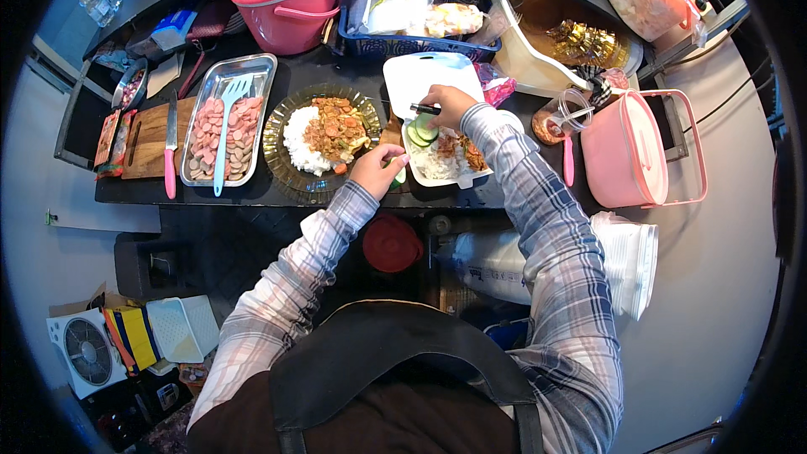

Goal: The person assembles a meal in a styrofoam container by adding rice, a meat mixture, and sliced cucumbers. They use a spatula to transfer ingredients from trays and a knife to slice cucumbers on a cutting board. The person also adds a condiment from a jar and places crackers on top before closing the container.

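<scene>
An open white foam takeout box (pixel 437 74) sits at the table's front, holding rice (pixel 433 165), a browned topping (pixel 472 154) and cucumber slices (pixel 418 133). My right hand (pixel 452 106) is closed over the box, around a slim tool with a black handle (pixel 425 108); its working end is hard to make out. Just left of the box, my left hand (pixel 378 171) pinches a piece of cucumber (pixel 400 175), mostly hidden by the fingers. Beside that hand stands a ribbed glass plate (pixel 280 166) with white rice (pixel 304 145) and saucy sausage topping (pixel 333 131).
Further left are a metal tray (pixel 267 76) of sliced sausage with a light-blue spatula (pixel 223 139), a pink-handled knife (pixel 171 139) and a wooden board (pixel 147 139). Behind stand a pink bucket (pixel 286 8) and blue basket (pixel 412 46). A pink lidded container (pixel 626 151) stands right.
</scene>
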`<action>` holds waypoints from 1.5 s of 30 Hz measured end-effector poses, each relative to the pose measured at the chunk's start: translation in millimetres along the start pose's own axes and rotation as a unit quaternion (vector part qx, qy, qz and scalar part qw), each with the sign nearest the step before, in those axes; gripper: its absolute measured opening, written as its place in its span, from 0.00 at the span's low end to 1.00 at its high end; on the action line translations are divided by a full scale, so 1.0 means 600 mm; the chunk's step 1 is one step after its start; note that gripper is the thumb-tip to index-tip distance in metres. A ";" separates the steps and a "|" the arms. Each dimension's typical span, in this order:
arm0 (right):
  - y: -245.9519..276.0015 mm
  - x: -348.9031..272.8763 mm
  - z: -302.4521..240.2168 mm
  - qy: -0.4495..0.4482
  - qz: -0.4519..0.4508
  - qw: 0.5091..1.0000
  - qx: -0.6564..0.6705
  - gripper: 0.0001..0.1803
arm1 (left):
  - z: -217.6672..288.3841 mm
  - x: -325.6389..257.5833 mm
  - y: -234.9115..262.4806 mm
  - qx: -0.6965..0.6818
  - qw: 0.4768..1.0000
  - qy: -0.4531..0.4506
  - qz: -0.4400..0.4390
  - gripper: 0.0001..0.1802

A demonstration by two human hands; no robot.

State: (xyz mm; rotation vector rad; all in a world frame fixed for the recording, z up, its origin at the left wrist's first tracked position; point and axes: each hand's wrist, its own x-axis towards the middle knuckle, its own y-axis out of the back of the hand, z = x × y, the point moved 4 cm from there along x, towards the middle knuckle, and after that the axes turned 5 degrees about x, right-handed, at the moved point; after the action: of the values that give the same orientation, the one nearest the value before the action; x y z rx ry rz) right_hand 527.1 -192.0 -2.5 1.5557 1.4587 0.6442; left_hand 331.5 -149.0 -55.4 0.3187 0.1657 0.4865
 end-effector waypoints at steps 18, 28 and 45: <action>-0.142 -0.276 -0.189 -0.135 0.316 0.931 0.119 0.10 | 0.003 -0.100 -0.006 0.130 0.970 -0.079 0.191 0.28; -0.213 -0.257 -0.207 -0.172 0.247 0.952 0.060 0.08 | -0.004 -0.098 -0.026 0.209 0.925 -0.206 0.241 0.22; -0.225 -0.250 -0.214 -0.201 0.225 0.953 0.032 0.09 | -0.002 -0.102 -0.029 0.161 0.929 -0.207 0.263 0.18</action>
State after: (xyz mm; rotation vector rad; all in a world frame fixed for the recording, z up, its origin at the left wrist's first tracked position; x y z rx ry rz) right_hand 324.0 -316.0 -28.4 1.9592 0.8339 0.4972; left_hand 285.5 -192.6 -57.7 0.7902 -0.2650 0.9131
